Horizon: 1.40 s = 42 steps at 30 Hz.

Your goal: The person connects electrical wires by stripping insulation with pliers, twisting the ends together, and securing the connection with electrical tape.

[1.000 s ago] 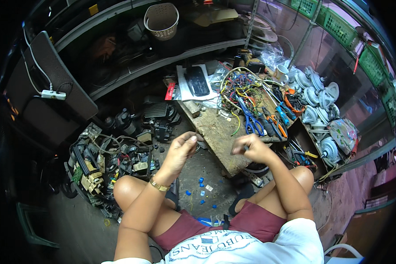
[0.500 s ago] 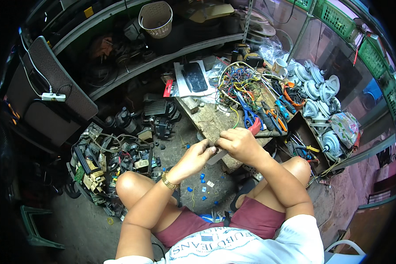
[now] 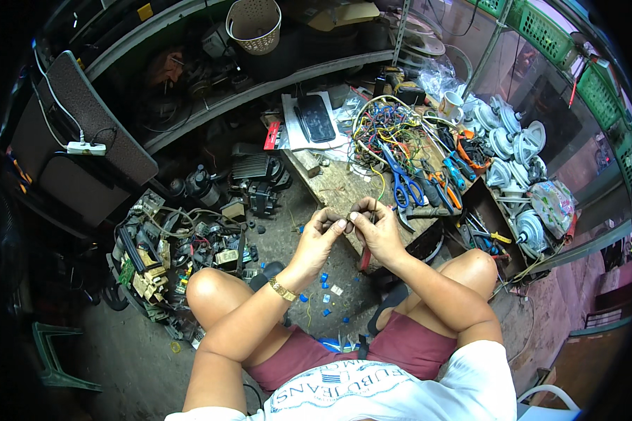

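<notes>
My left hand and my right hand meet in front of the worn wooden board, both pinched around something small and dark, possibly a wire end, too hidden to name. A red-handled tool hangs from my right hand, its working end unclear. A thin yellow wire runs from the tangled wire bundle toward my right fingers. Blue scissors and orange-handled pliers lie beyond that hand. A black phone-like slab rests on white sheets at the back of the board.
A heap of electronic scrap lies at the left, near a green stool. White disc parts pile up at the right beside a tool box. Small blue pieces are scattered on the floor. A basket stands on the shelf.
A second ago my hands were apart; they came together by half a second ago. Since then the red handle has swung from above my right hand to below it, and both thumbs now press inward.
</notes>
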Each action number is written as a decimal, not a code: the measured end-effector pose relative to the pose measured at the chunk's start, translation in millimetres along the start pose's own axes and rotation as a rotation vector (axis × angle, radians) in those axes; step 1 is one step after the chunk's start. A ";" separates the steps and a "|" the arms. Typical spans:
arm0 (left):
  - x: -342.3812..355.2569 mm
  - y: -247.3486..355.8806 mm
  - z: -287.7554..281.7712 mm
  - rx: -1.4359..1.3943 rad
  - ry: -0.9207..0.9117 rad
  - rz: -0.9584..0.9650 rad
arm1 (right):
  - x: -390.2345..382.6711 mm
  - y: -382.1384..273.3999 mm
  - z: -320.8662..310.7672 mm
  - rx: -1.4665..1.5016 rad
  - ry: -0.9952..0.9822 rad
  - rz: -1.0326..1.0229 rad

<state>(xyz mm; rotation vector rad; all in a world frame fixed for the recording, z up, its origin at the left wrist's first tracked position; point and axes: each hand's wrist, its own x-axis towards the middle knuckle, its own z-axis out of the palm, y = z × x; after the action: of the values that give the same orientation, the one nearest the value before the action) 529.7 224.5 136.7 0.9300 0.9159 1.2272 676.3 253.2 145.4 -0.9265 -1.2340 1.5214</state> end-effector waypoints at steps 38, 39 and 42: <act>15.7 3.0 -26.1 0.973 -0.098 0.545 | -4.5 6.1 -31.5 -1.058 -0.167 -0.602; 16.4 6.7 -21.8 1.041 -0.113 0.615 | -4.2 12.6 -33.3 -0.891 -0.153 -0.457; 14.8 15.8 -18.3 1.205 -0.133 0.805 | -8.9 10.4 -24.2 -0.227 -0.178 0.124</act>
<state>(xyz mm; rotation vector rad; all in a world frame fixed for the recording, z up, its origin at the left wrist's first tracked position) 508.8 242.2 144.0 2.4839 1.2195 1.1576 699.4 250.6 130.2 -1.0478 -1.5259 1.6115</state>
